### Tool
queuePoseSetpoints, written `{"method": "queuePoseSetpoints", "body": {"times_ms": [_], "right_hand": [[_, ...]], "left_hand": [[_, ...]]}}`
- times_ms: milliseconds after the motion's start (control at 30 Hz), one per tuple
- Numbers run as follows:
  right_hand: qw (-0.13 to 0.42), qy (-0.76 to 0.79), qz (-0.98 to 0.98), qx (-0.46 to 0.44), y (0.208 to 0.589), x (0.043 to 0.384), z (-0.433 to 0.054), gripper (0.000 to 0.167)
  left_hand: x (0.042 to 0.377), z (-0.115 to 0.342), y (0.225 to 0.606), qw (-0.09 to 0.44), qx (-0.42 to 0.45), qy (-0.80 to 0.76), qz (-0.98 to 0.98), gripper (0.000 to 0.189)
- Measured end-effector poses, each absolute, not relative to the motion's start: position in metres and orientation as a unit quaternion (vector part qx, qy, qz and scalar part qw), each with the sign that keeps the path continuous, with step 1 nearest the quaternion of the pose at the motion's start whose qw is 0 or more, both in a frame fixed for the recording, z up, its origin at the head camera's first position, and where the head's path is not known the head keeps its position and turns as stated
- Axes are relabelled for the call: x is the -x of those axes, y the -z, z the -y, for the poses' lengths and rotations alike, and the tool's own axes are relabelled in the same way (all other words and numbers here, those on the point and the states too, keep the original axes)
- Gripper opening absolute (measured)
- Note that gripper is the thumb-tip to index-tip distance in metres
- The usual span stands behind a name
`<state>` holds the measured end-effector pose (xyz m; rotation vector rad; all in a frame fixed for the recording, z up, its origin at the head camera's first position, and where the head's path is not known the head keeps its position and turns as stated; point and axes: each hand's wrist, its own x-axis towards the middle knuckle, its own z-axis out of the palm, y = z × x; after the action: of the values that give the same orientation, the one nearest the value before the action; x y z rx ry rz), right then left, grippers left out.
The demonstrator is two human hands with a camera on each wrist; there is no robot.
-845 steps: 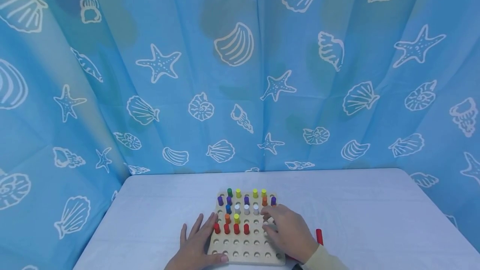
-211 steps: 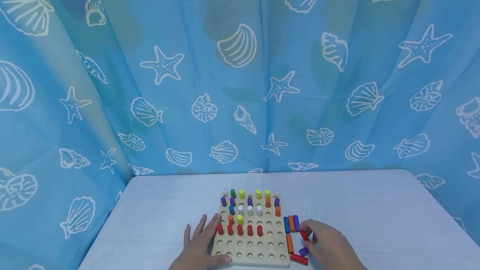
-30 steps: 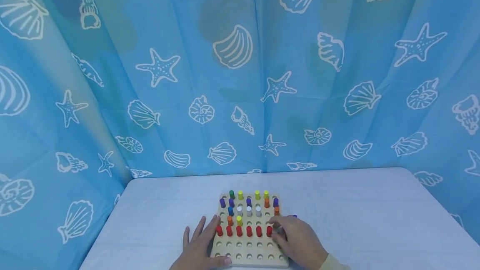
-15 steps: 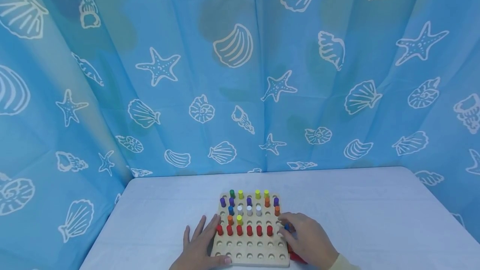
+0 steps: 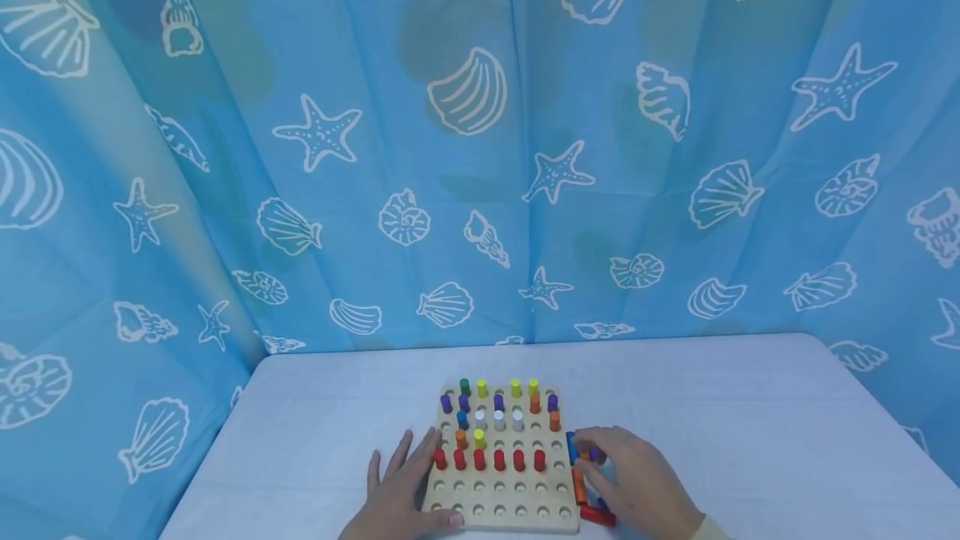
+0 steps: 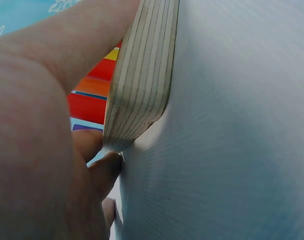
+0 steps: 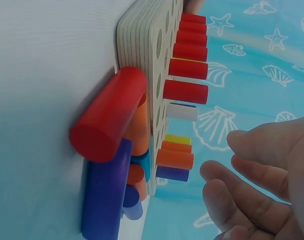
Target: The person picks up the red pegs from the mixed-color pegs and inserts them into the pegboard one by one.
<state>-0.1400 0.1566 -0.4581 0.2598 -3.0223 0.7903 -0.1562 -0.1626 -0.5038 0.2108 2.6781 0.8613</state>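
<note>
A pale wooden pegboard (image 5: 501,515) lies near the table's front edge, with coloured pegs standing in some holes. Across it runs a row of red pegs (image 5: 498,460); its rightmost red peg (image 7: 186,92) shows large in the right wrist view. My left hand (image 5: 397,490) rests against the board's left side, fingers spread and thumb at the front edge. Right of the board, my right hand (image 5: 637,477) hovers above loose pegs, thumb and fingers apart; in the right wrist view nothing lies between them. Below it lie a red peg (image 5: 597,515), an orange peg (image 5: 579,486) and a blue peg (image 5: 572,447).
More loose pegs, including a purple peg (image 7: 106,192), lie against the board's right side, partly hidden by the hand in the head view. The white table (image 5: 337,390) ends at a blue shell-print curtain (image 5: 480,190).
The red row has grown rightward since the oldest frame. Over the last second my right hand has moved from the row's right end to above the loose pegs. The left hand stays put.
</note>
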Motion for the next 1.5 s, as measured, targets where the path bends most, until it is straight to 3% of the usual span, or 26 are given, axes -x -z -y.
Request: {"method": "queuePoseSetpoints", "body": {"times_ms": [367, 667, 1267, 1500], "right_hand": [[-0.008, -0.225, 0.971, -0.08, 0.462, 0.135, -0.164, 0.025], [-0.06, -0.259, 0.961, -0.078, 0.465, 0.129, -0.169, 0.031], [-0.051, -0.234, 0.95, -0.201, 0.477, 0.126, -0.185, 0.03], [-0.064, -0.226, 0.95, -0.207, 0.477, 0.126, -0.186, 0.031]], "left_hand": [[0.156, 0.164, 0.505, 0.156, -0.073, -0.306, -0.936, 0.119], [0.154, 0.164, 0.502, 0.159, -0.074, -0.308, -0.935, 0.119], [0.154, 0.163, 0.503, 0.16, -0.075, -0.309, -0.934, 0.119], [0.155, 0.162, 0.503, 0.161, -0.08, -0.308, -0.934, 0.119]]}}
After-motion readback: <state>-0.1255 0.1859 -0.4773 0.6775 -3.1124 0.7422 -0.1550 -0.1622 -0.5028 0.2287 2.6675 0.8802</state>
